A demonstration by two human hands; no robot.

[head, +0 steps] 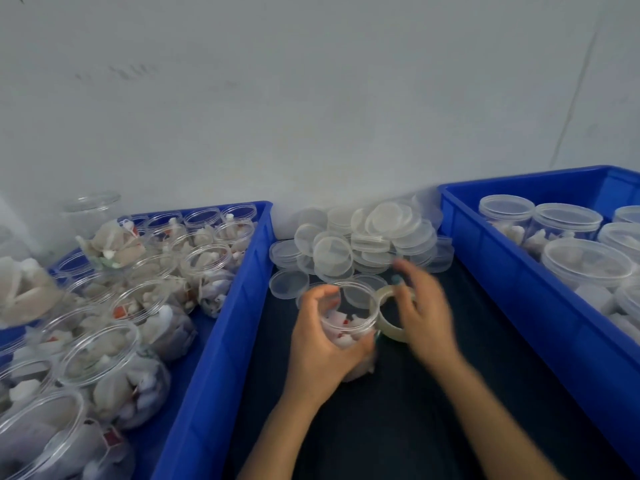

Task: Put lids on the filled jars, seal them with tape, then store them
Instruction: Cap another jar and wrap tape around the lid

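Dark bench (398,431); left hand (320,344) fingers curled round jar (349,323); right hand (427,320) blurred, fingers spread beside tape (386,318); lids (367,237) heaped at back edge against grey wall (311,98).

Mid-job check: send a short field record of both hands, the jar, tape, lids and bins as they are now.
left hand: grips filled jar
jar lid: cannot tell if on
right hand: blurred, at tape roll; grip unclear
tape roll: beside the jar, on its right
loose lids: piled behind the jar on dark mat
left bin: filled jars without lids
right bin: lidded jars
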